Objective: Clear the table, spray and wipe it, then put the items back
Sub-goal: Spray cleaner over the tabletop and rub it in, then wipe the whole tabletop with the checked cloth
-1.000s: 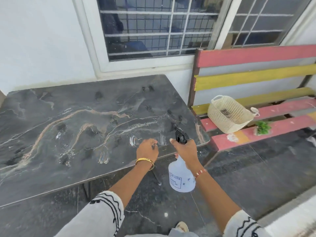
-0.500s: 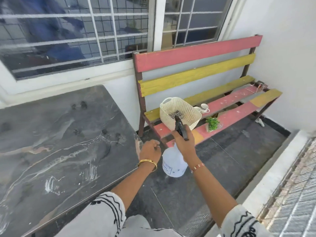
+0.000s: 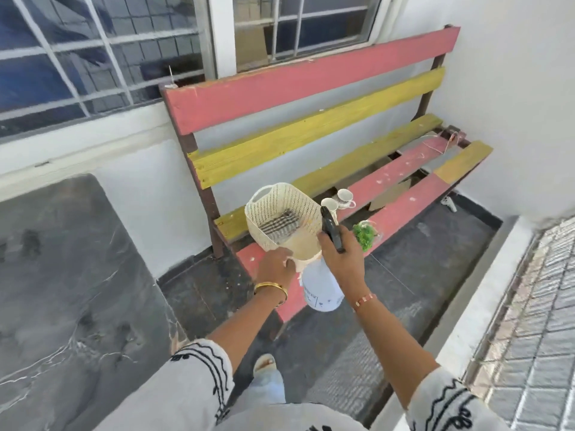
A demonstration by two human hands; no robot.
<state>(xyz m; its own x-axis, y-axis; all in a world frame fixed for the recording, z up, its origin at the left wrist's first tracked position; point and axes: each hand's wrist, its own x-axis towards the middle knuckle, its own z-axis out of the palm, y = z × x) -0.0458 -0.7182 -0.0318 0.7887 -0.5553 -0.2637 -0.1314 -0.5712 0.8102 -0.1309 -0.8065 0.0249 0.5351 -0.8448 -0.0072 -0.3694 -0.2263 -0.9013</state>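
My right hand (image 3: 343, 258) grips the black trigger head of a white spray bottle (image 3: 322, 290), which hangs over the bench's front slat. My left hand (image 3: 275, 267) is at the near rim of a cream woven basket (image 3: 281, 202) that stands tilted on the bench; its fingers curl down and I cannot tell whether they hold the rim. A checked cloth (image 3: 280, 225) lies inside the basket. The dark marble table (image 3: 68, 275) is at the left, bare, with wet streaks.
The red and yellow slatted bench (image 3: 311, 88) stands against the white wall under a barred window. Two white cups (image 3: 342, 197) and a small green plant (image 3: 364, 234) sit on its seat. A low white ledge (image 3: 485, 306) and paving lie at the right.
The view has swung right from the table to the bench. Both hands moved away from the table edge toward the basket, the right one carrying the spray bottle.
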